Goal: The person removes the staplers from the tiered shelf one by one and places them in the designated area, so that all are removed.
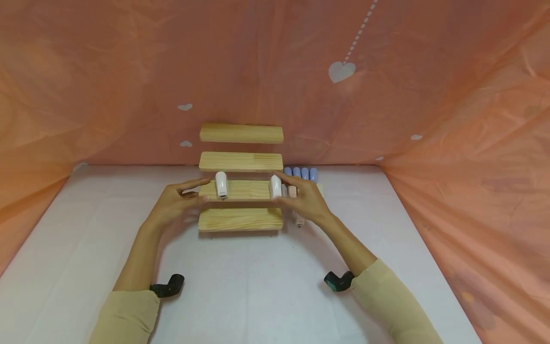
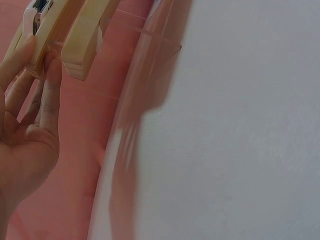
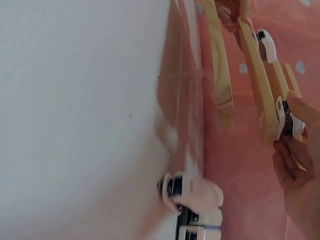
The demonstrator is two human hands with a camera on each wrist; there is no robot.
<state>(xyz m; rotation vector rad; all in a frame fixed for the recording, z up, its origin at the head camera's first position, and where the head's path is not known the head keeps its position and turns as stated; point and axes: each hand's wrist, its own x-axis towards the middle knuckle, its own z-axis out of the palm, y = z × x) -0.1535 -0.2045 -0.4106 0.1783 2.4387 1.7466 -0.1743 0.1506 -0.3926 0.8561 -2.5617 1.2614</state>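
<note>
A tiered rack of wooden shelf boards stands in the middle of the head view. On its second board from the bottom [image 1: 247,190], one white stapler [image 1: 221,185] sits upright toward the left. My left hand [image 1: 176,200] grips the left end of that board; in the left wrist view the thumb lies on top and fingers reach underneath. At the board's right end my right hand [image 1: 308,198] pinches another white stapler [image 1: 276,187] between thumb and fingers. That stapler [image 3: 287,117] stands on the board end in the right wrist view.
Several lilac staplers [image 1: 305,173] stand behind my right hand, right of the rack. A pink stapler [image 1: 299,221] and others partly hidden by the hand are on the white table [image 1: 240,286]. Pink sheeting [image 1: 258,57] hangs behind and at both sides.
</note>
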